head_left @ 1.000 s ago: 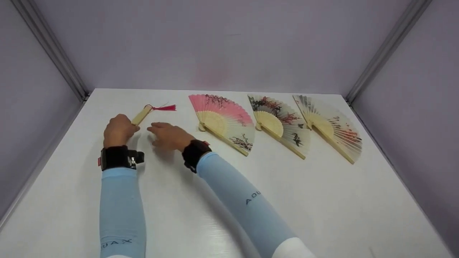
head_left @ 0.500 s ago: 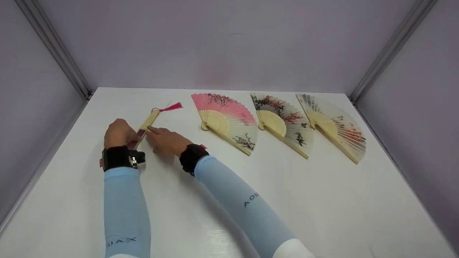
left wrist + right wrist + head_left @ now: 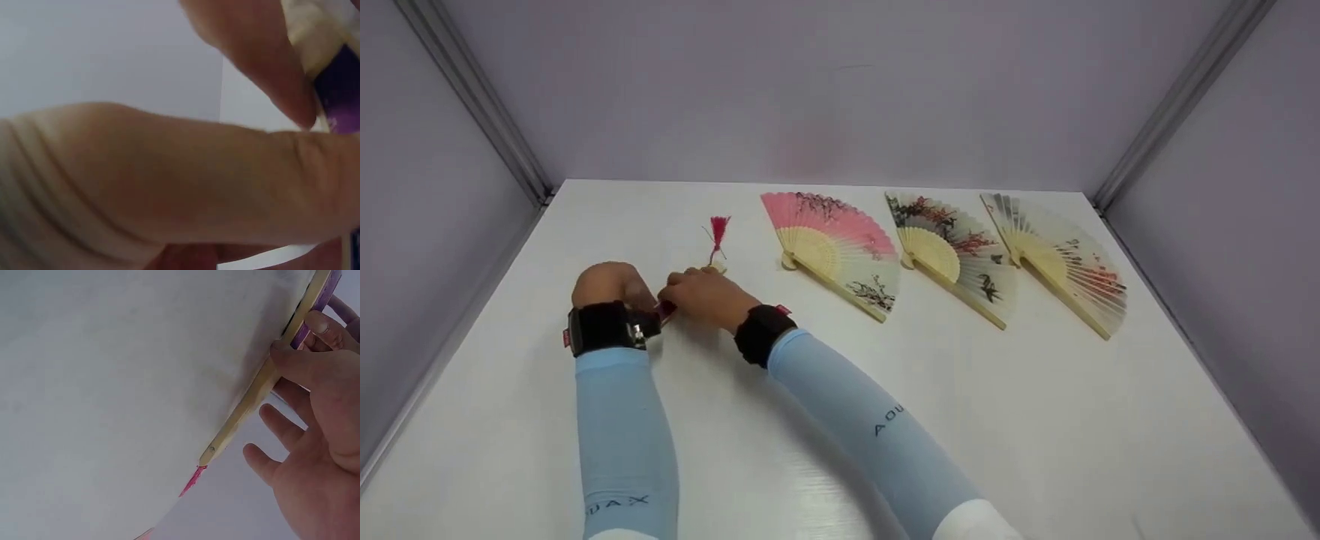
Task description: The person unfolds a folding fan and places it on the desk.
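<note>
Bamboo ribs of the folded fan point(image 3: 264, 382) are lying between both hands at the left middle of the head view, its purple leaf point(image 3: 323, 295) just showing at one end and its red tassel point(image 3: 718, 229) pointing toward the upper part of the frame. The left hand point(image 3: 604, 283) is gripping the leaf end with curled fingers point(image 3: 264, 73). The right hand point(image 3: 701, 294) is pinching the guard stick with thumb and forefinger, its other fingers point(image 3: 281, 427) spreading loose. Pulling the sticks apart unevenly could be tearing the leaf or letting the fan slip onto the counter point(image 3: 810, 420). A wide sweep could also be knocking the pink fan point(image 3: 832, 240) just to the right; the other two open fans point(image 3: 952, 251) are lying farther right.
</note>
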